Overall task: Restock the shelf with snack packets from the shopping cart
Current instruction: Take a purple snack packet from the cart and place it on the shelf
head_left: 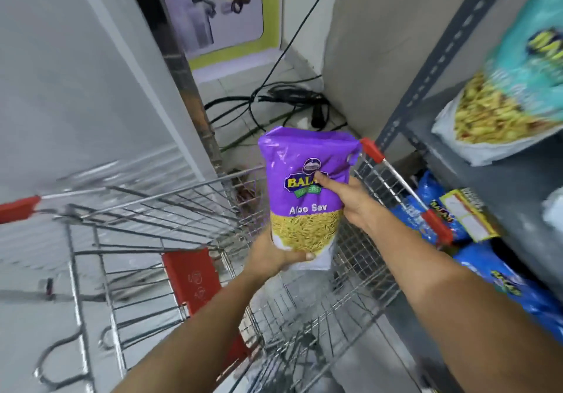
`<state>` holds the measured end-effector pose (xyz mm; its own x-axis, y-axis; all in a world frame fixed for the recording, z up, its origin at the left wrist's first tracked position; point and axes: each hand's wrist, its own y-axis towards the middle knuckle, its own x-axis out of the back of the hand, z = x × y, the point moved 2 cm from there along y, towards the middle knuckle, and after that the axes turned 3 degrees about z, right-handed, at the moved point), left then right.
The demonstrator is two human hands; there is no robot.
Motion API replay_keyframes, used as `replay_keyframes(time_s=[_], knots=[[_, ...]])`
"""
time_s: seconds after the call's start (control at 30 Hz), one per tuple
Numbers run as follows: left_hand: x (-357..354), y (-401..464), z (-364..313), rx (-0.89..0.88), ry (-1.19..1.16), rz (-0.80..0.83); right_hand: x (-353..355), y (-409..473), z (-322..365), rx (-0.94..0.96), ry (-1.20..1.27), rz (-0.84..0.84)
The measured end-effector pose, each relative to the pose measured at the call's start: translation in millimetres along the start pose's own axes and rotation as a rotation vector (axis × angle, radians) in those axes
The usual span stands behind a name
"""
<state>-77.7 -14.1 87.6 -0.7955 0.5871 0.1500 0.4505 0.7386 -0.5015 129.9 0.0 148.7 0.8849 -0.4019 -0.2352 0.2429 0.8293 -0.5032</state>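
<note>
A purple and yellow "Aloo Sev" snack packet (306, 191) is held upright above the wire shopping cart (170, 209). My left hand (274, 257) grips its bottom edge from below. My right hand (350, 202) holds its right side, thumb across the front logo. The grey metal shelf (487, 185) stands to the right, with a teal snack packet (515, 94) lying on an upper level and blue packets (432, 209) on a lower level.
The cart has red corner guards (373, 150) and a red child-seat flap (192, 280). Black cables (283, 103) lie on the tiled floor beyond the cart. A white wall panel (76, 72) stands at left, a poster (219, 11) at the back.
</note>
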Motion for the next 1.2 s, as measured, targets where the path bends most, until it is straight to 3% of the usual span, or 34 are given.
replay_keyframes(time_s=[0.3,0.47,0.73,0.87,1.2], knots=[[-55.2,-39.1,-99.3,-0.215,0.229,0.062,48.7,-119.4,85.0,0.272,0.083,-0.222],[-123.6,-73.8,-141.5,-0.291,0.296,0.232,112.3,-213.0,114.4,0.406,0.135,-0.405],[-269.4,-129.7,-176.4,-0.509,0.417,0.614,218.2,-373.1,93.9,0.590,0.218,-0.700],[-353.7,-152.4,-181.5,-0.525,0.436,0.783,269.8,-439.8,81.8,0.645,0.222,-0.840],[-517.6,-186.9,-206.8,-0.529,0.328,0.858,374.8,-525.0,87.9,0.747,0.105,-1.046]])
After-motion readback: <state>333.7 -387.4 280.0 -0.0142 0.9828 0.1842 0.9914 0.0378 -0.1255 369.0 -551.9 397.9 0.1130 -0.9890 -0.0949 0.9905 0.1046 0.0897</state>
